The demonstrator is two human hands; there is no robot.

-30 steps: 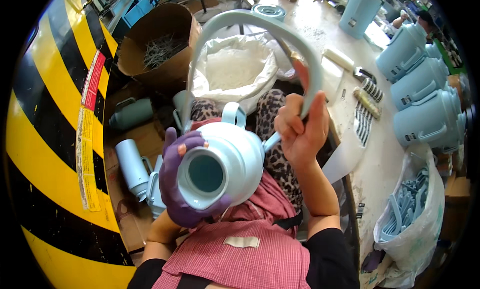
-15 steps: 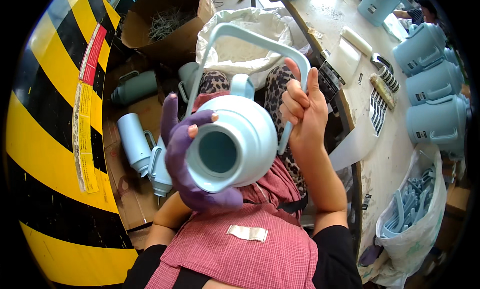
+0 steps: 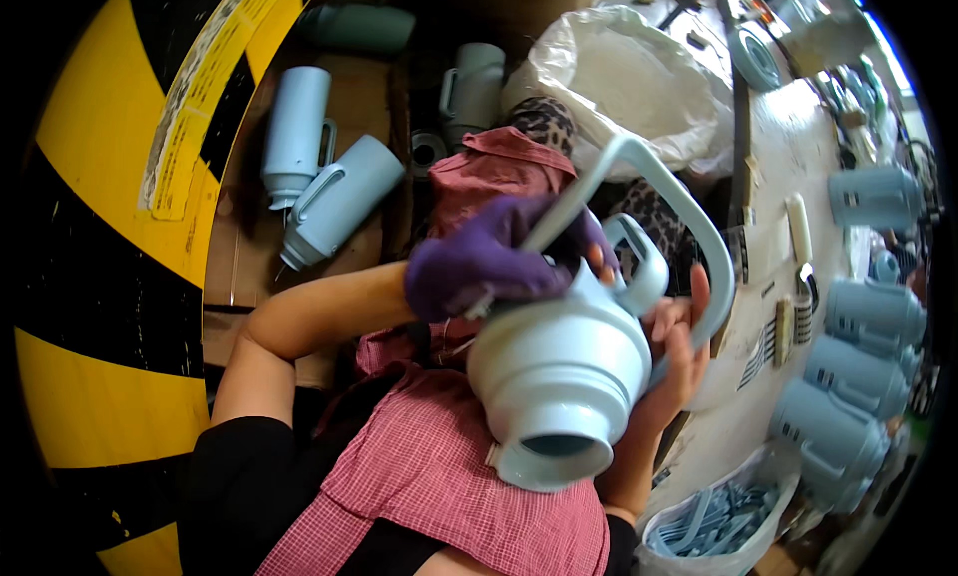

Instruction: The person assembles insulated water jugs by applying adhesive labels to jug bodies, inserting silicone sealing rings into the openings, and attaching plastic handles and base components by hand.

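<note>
A light blue thermos flask shell is tilted over my lap, its round open mouth toward my body. A long arched carrying handle rises from it, and a small side grip sticks out at the back. My left hand, in a purple glove with bare fingertips, closes around the handle's left arm by the flask's shoulder. On the other side my bare right hand holds the handle's right arm, partly behind it, with one finger pointing up. Where the handle's ends meet the shell is hidden.
Two light blue flasks lie on cardboard at the left, beyond a yellow-black striped panel. A white sack stands ahead. Several blue jugs line the workbench at right. A bag of handles sits at lower right.
The flask has tipped mouth-down toward me. My left hand has gone from its rim to the handle's left arm. My view has swung left.
</note>
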